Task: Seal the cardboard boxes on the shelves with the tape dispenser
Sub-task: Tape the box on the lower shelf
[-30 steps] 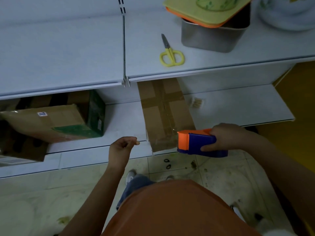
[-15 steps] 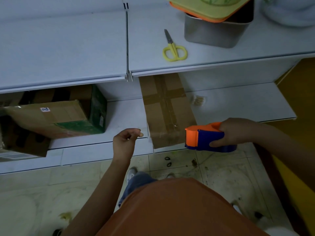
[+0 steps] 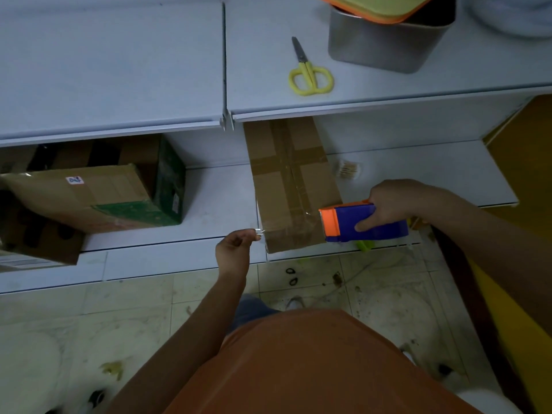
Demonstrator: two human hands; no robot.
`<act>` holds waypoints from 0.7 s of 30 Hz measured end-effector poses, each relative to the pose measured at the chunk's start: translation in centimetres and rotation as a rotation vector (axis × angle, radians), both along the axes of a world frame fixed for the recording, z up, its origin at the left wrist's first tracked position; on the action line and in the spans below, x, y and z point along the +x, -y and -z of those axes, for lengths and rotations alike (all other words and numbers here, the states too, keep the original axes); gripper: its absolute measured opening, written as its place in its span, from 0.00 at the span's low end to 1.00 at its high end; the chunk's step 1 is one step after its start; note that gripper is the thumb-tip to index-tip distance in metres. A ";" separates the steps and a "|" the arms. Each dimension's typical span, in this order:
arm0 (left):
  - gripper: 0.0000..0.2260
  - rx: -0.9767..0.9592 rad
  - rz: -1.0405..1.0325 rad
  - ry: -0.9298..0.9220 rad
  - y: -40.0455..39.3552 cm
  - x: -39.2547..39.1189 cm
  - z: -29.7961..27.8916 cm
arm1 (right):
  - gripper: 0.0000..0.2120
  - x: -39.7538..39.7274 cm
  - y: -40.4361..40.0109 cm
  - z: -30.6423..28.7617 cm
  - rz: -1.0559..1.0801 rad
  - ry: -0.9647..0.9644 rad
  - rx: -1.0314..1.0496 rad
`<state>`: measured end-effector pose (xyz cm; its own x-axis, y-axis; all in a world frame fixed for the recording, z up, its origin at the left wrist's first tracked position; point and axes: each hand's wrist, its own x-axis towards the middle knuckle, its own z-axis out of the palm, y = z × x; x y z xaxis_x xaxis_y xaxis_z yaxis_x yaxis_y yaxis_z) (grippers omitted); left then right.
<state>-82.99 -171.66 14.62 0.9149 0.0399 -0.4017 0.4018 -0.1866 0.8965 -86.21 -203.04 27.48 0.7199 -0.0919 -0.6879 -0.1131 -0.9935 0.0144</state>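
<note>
right hand (image 3: pixel 394 204) grips dispenser (image 3: pixel 363 224) at box (image 3: pixel 294 186) front-right corner, lower shelf (image 3: pixel 215 204) front edge | left hand (image 3: pixel 236 249) pinches tape (image 3: pixel 259 232) end, likely to tension strip across box front

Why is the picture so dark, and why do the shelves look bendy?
Head view: the light is dim and bluish, so the boxes under the top shelf sit in shadow; the wide lens bows the shelf edges; the clear tape stretched from the left hand to the dispenser in the right hand catches small glints; the corners look blurry.
</note>
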 end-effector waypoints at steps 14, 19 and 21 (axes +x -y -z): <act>0.04 0.015 0.032 -0.113 1.3 1.4 1.7 | 0.23 0.8 -0.9 0.5 -0.040 -0.013 -0.071; 0.09 0.252 -0.004 -0.244 0.0 2.0 3.0 | 0.23 0.8 -1.3 0.8 -0.046 0.005 -0.047; 0.08 0.385 -0.003 -0.017 -0.4 1.7 2.2 | 0.22 0.8 -1.5 0.9 -0.049 0.006 -0.034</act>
<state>-81.25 -171.24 12.44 0.9077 0.1933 -0.3723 0.4173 -0.5073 0.7540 -85.37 -201.51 26.53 0.7279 -0.0796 -0.6810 -0.0642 -0.9968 0.0479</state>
